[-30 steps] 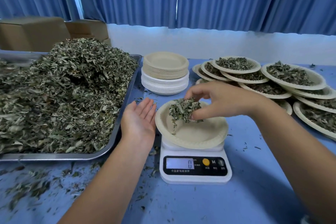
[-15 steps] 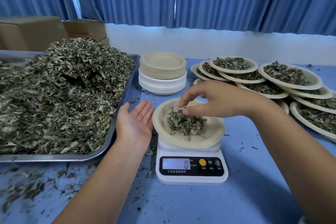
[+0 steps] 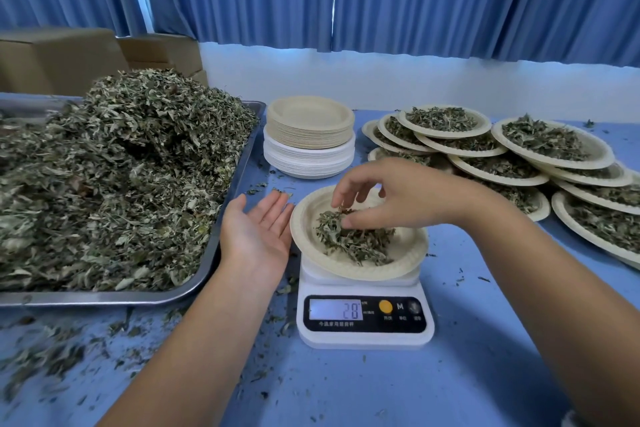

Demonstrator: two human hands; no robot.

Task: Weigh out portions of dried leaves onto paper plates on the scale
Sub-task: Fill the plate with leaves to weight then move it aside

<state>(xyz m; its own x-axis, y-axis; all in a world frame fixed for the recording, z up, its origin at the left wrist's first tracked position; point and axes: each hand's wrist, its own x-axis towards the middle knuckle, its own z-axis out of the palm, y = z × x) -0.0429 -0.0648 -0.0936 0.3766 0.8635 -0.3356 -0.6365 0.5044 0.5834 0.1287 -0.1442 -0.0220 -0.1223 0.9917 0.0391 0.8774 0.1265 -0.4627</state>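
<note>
A small clump of dried leaves (image 3: 356, 243) lies in the middle of the paper plate (image 3: 410, 262), which sits on the white scale (image 3: 367, 338) at the near centre of the blue worktop (image 3: 485, 364); the display (image 3: 346, 309) reads 28. The right hand (image 3: 391, 198) hovers over the clump with fingers bent down and thumb in the leaves, though I cannot tell whether it pinches a few or only touches them. The left hand (image 3: 256, 230) lies flat, palm up and holding nothing, just beside the plate's left rim, between scale and tray. This portion looks partway weighed to me: whether 28 meets the target is not shown. Much seems done, judging by the filled plates (image 3: 547, 142) overlapping in layers on the right. Much is left too, with a big heap (image 3: 114, 177) in the metal tray (image 3: 223, 250) on the left and a stack of empty plates (image 3: 310, 135) behind the scale. Loose crumbs litter the worktop, and cardboard boxes (image 3: 59, 59) stand at the back. Nothing seems to block the reach to the heap.
</note>
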